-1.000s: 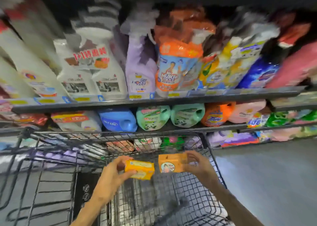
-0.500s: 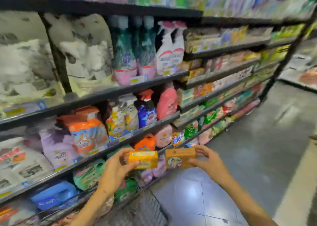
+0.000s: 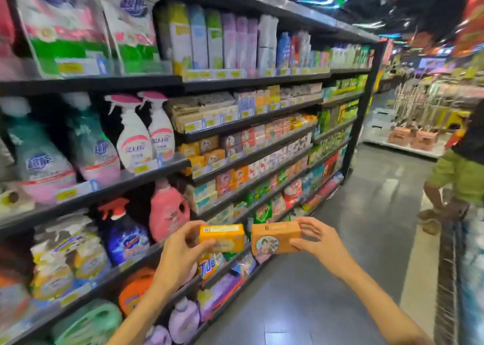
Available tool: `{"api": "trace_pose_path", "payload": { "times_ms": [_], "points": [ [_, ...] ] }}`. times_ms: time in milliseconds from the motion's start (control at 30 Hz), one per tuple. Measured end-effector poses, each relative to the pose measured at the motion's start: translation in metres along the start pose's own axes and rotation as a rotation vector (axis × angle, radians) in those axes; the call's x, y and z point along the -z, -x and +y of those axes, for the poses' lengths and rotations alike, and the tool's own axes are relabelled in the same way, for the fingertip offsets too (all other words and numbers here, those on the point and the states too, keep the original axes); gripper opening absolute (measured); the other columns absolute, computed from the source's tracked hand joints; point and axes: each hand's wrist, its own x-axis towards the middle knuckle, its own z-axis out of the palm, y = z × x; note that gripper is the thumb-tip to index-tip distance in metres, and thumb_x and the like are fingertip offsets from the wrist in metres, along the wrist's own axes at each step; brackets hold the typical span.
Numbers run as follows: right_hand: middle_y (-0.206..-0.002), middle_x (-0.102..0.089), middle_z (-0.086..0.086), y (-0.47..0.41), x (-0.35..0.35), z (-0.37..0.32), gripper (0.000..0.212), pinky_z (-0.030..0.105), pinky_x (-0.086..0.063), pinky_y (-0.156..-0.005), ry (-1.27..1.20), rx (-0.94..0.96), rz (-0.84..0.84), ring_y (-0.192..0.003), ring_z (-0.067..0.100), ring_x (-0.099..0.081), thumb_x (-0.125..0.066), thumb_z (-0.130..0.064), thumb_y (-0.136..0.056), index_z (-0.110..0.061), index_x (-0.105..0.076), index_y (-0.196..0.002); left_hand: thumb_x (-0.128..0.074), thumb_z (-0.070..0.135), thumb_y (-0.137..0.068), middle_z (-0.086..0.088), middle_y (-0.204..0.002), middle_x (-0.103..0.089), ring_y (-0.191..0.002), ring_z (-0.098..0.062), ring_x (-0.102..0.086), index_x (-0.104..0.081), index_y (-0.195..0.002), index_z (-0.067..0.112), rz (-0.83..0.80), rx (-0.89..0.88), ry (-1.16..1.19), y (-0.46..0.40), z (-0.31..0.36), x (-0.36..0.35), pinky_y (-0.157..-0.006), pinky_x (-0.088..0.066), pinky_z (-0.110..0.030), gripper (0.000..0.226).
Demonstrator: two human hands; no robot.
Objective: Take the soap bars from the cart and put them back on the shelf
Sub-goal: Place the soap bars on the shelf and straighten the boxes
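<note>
Two soap boxes are held up side by side in front of the shelf (image 3: 251, 158), a small gap between them, neither touching the rack. The left hand (image 3: 180, 253) grips the yellow soap box (image 3: 222, 237) at its left end, thumb along the front lower edge and fingers curled over the top. The right hand (image 3: 318, 242) grips the brown soap box (image 3: 275, 237) at its right end, fingers over the top and thumb against the lower front; a round picture shows on that box's front face. From the boxes, matching yellow and brown soap boxes (image 3: 207, 152) stand in rows on a middle shelf board at about 12 o'clock, well apart from the hands. At 10 o'clock stand two white spray bottles (image 3: 145, 132) with pink triggers; at 9 o'clock a pink jug (image 3: 167, 211) and a dark blue bottle (image 3: 123, 236). Below, at 6 to 7 o'clock, lie an orange jug (image 3: 135, 287) and purple bottles (image 3: 183, 318). The grey floor (image 3: 327, 279) runs to 1 o'clock. At 3 o'clock, at the frame edge, stands another person (image 3: 461, 171) in green shorts, blurred.
</note>
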Motion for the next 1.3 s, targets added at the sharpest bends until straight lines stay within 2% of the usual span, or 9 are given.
{"api": "trace_pose_path", "payload": {
  "times_ms": [67,133,267,333,400,633,800,967,1300],
  "points": [
    [-0.107,-0.076,-0.002,-0.024,0.027,0.003,0.047,0.023,-0.056,-0.081,0.005,0.009,-0.009,-0.105,0.008,-0.07,-0.085,-0.002,-0.073,-0.013,-0.066,-0.115,-0.077,0.0,-0.083,-0.009,-0.103,-0.072,-0.086,-0.005,-0.073,-0.065,-0.114,0.006,-0.003,-0.015,0.024,-0.022,0.016,-0.026,-0.064,-0.055,-0.015,0.033],
    [-0.108,-0.076,-0.003,-0.05,0.048,0.004,0.048,0.027,-0.057,-0.083,0.008,0.012,-0.018,-0.106,0.011,-0.069,-0.086,-0.006,-0.074,-0.016,-0.066,-0.117,-0.076,-0.003,-0.083,-0.009,-0.106,-0.07,-0.086,-0.002,-0.072,-0.064,-0.114,0.005,0.014,-0.02,0.023,-0.044,0.026,-0.044,-0.062,-0.054,-0.012,0.034],
    [-0.109,-0.075,-0.005,-0.108,0.071,0.007,0.047,0.027,-0.057,-0.086,0.004,0.033,-0.048,-0.105,0.009,-0.07,-0.085,-0.011,-0.076,-0.019,-0.066,-0.118,-0.083,0.022,-0.081,0.007,-0.109,-0.07,-0.1,-0.006,-0.068,-0.067,-0.111,0.028,0.099,-0.059,-0.043,-0.098,0.025,-0.059,-0.081,-0.056,-0.025,0.035],
    [-0.107,-0.075,-0.007,-0.139,0.074,0.011,0.045,0.024,-0.057,-0.082,-0.005,0.045,-0.069,-0.104,0.008,-0.07,-0.084,-0.008,-0.077,-0.019,-0.066,-0.117,-0.083,0.03,-0.081,0.014,-0.109,-0.068,-0.101,-0.005,-0.066,-0.067,-0.111,0.035,0.132,-0.086,-0.081,-0.125,0.019,-0.063,-0.084,-0.056,-0.031,0.035],
    [-0.105,-0.076,-0.008,-0.172,0.073,0.013,0.042,0.019,-0.055,-0.077,-0.019,0.055,-0.098,-0.101,0.006,-0.07,-0.082,-0.005,-0.079,-0.019,-0.066,-0.116,-0.083,0.031,-0.08,0.017,-0.108,-0.067,-0.101,-0.003,-0.064,-0.066,-0.11,0.036,0.18,-0.112,-0.103,-0.15,0.014,-0.068,-0.084,-0.053,-0.028,0.034],
    [-0.11,-0.075,-0.004,-0.3,0.046,0.026,0.046,0.03,-0.058,-0.086,-0.025,0.077,-0.238,-0.106,0.011,-0.069,-0.083,-0.01,-0.079,-0.022,-0.064,-0.119,-0.082,0.034,-0.08,0.015,-0.112,-0.067,-0.105,-0.003,-0.063,-0.066,-0.113,0.034,0.311,-0.097,-0.132,-0.238,-0.011,-0.064,-0.089,-0.053,-0.027,0.037],
    [-0.111,-0.074,-0.005,-0.377,0.017,0.033,0.042,0.028,-0.058,-0.083,-0.047,0.115,-0.332,-0.106,0.008,-0.069,-0.082,-0.014,-0.08,-0.024,-0.065,-0.117,-0.082,0.03,-0.081,0.014,-0.115,-0.067,-0.108,-0.004,-0.063,-0.066,-0.113,0.033,0.415,-0.053,-0.154,-0.276,-0.021,-0.052,-0.09,-0.05,-0.025,0.037],
    [-0.112,-0.074,-0.006,-0.441,-0.016,0.037,0.043,0.031,-0.057,-0.088,-0.07,0.169,-0.442,-0.107,0.011,-0.069,-0.081,-0.015,-0.081,-0.023,-0.064,-0.119,-0.083,0.029,-0.081,0.019,-0.112,-0.066,-0.106,0.004,-0.061,-0.066,-0.115,0.032,0.53,0.017,-0.201,-0.298,-0.024,-0.048,-0.083,-0.047,-0.009,0.039],
    [-0.11,-0.074,-0.01,-0.534,-0.068,0.038,0.04,0.033,-0.056,-0.091,-0.088,0.287,-0.572,-0.106,0.005,-0.067,-0.083,-0.021,-0.08,-0.03,-0.065,-0.115,-0.084,0.029,-0.079,0.023,-0.11,-0.069,-0.107,0.002,-0.064,-0.067,-0.114,0.03,0.734,0.112,-0.233,-0.316,-0.034,-0.05,-0.088,-0.053,-0.023,0.038]
  ]
}}
